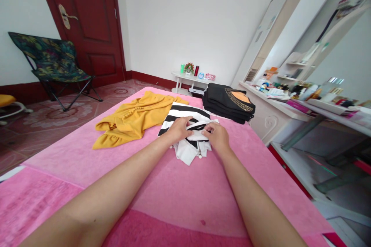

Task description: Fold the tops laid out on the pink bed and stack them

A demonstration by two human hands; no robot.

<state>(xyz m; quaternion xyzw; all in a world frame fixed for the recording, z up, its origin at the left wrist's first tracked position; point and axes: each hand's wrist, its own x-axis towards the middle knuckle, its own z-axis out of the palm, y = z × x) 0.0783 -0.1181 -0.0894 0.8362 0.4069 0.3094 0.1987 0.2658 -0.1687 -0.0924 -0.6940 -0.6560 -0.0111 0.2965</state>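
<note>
A black-and-white striped shirt point(189, 112) lies partly folded on the pink bedspread point(185, 189), its white collar and a small zipper pull toward me. My left hand point(180, 128) grips the cloth near the collar with thumb and fingers pinched. On the other side of the collar, my right hand point(216, 135) pinches the fabric too. Between the hands the cloth is slightly raised. To the left, a mustard-yellow garment point(142, 115) is spread out loosely, touching or nearly touching the striped shirt. Folded black clothes point(222, 102) are stacked beyond my right hand.
A low white table point(191, 78) with small items stands past the bed's far edge. At right, a dressing table point(292, 110) crowded with bottles runs alongside the bed. A patterned folding chair point(60, 61) stands at left by the dark red door point(87, 19).
</note>
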